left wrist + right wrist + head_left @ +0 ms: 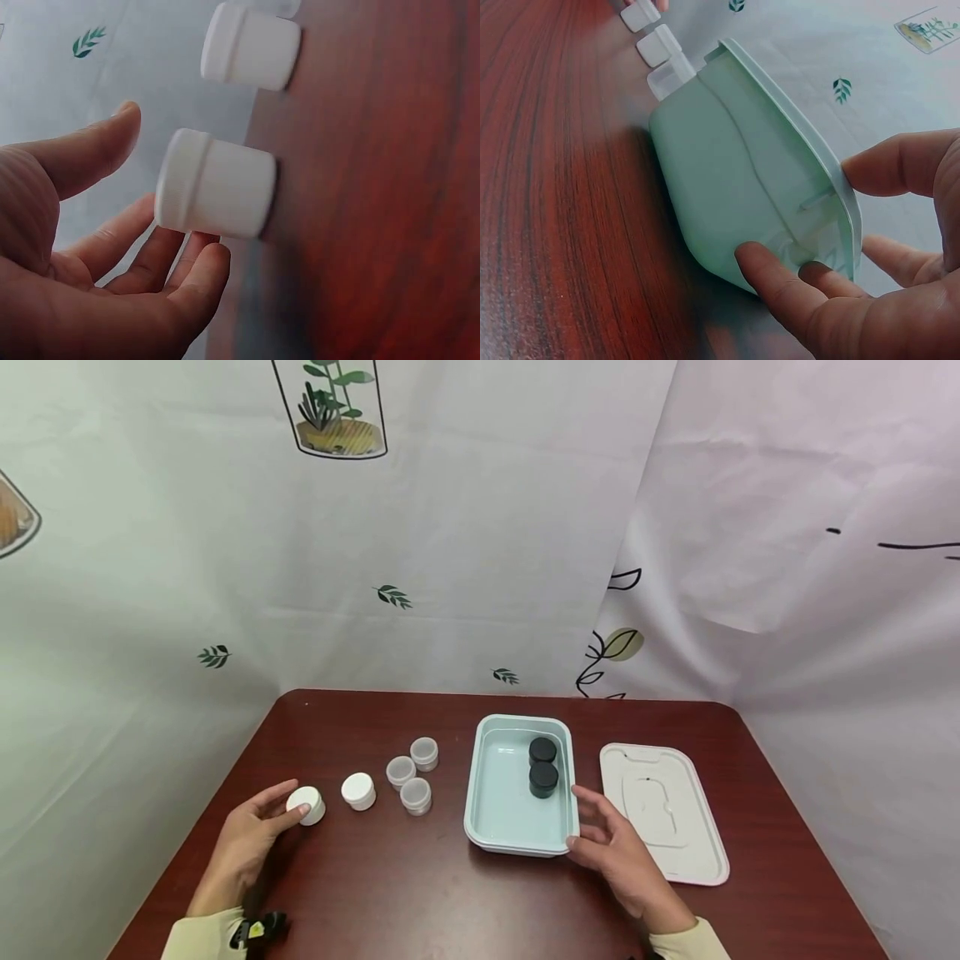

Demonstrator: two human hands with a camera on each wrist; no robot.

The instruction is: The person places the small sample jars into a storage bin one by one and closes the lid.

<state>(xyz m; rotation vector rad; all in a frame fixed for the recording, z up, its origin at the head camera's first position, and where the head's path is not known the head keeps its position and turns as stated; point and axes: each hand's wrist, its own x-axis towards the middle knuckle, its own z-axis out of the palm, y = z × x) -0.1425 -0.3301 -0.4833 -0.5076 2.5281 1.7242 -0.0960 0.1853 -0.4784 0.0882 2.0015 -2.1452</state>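
My left hand [247, 839] reaches around a white screw-top jar [307, 806] on the table. In the left wrist view the thumb [112, 142] stands apart from its lid, while the fingers [202, 274] lie close beside and behind it. A second white jar [358, 791] stands just to the right. At the right side of a pale blue-green plastic container [498, 822], my right hand [618, 860] holds the near corner. Its thumb is on the rim and its fingertips lie against the side wall. Two black-lidded jars [543, 778] sit inside, along the right wall.
Between the white jars and the container stand several small clear jars [416, 796] with frosted lids. A white lid [678, 852] lies flat on the table right of the container, behind my right hand. Patterned cloth [480, 527] hangs along the far edge and sides of the table.
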